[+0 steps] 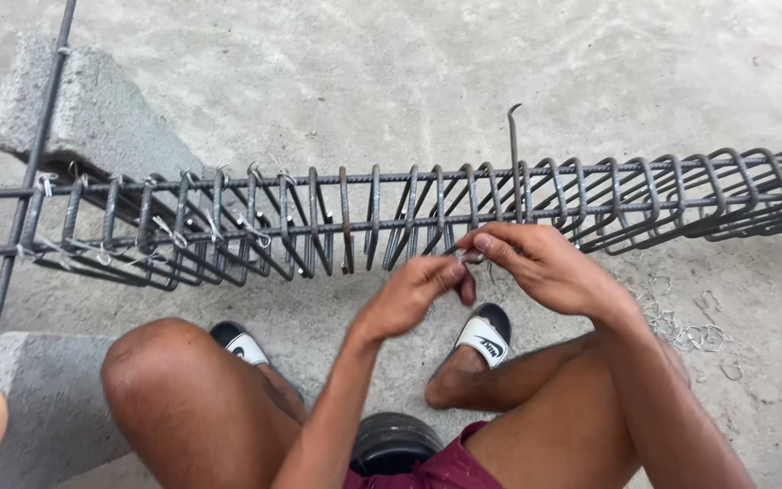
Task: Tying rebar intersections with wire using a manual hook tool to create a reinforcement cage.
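Two bare hands, the left hand (414,294) and the right hand (540,267), meet at one long rebar cage (391,217). Two concrete blocks show, one far left (92,118) and one near left (47,407). Two slide sandals (486,335) (239,342) rest on the floor, and the loose wire ties (690,330) at right are too tangled to count.

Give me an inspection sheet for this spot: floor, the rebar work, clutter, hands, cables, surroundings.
Surface: bare concrete floor, dusty.
Job's things: long rebar cage lying across the view, its left end by a concrete block; hooked tool standing at the cage.
Clutter: loose wire ties on the floor at right.
Hands: left hand and right hand together at the cage's near bar, pinching something small; what it is cannot be told.
Cables: nothing seen.
Surroundings: second block at lower left; sandals on the feet.
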